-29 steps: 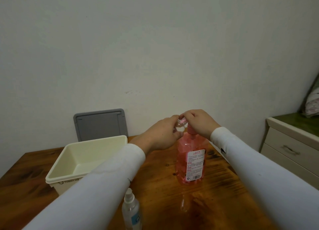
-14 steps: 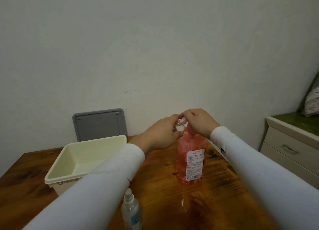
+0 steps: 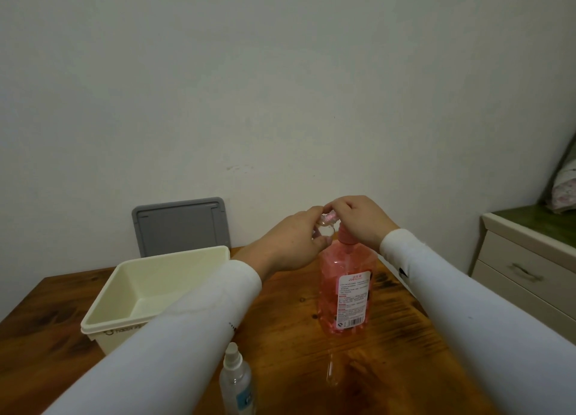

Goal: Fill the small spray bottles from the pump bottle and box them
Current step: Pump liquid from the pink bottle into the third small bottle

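The left hand [image 3: 293, 243] grips a small clear bottle [image 3: 324, 232] under the spout while the right hand [image 3: 358, 218] curls over the pump head of the pump bottle [image 3: 344, 290], at table [image 3: 296, 330] centre. Its see-through plastic holds pink liquid, with a white label. At 9 o'clock sits a smooth cream box [image 3: 149, 290]; at 7 o'clock stands a clear spray bottle [image 3: 235, 383].

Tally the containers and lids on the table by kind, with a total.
Pump bottle: 1
Small spray bottles: 2, one capped near the front edge, one clear one held in the left hand at the pump
Cream box: 1
Grey lid leaning on the wall: 1
Total: 5
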The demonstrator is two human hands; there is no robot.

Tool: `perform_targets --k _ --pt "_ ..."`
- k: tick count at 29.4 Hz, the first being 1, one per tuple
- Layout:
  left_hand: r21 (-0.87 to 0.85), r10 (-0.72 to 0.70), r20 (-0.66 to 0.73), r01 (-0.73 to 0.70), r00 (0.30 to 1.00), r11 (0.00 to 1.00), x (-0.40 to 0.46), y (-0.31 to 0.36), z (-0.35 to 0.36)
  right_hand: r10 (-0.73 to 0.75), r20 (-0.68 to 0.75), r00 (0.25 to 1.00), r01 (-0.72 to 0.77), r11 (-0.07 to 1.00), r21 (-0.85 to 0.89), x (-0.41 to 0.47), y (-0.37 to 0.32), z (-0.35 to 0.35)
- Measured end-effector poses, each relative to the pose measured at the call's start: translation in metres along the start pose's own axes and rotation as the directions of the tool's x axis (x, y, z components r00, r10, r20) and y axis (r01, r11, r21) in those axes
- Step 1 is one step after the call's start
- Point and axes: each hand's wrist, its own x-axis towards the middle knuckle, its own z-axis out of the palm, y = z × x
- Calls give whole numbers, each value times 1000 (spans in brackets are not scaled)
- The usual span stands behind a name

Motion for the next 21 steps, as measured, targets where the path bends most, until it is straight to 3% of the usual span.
perform_targets --k 10,21 --pt "-10 -22 6 22 1000 1000 -1 1 3 8 25 1000 -6 997 -81 0 3 1" --pt "-22 -58 -16 57 998 998 -4 6 -6 58 17 998 -58 998 7 0 -3 -8"
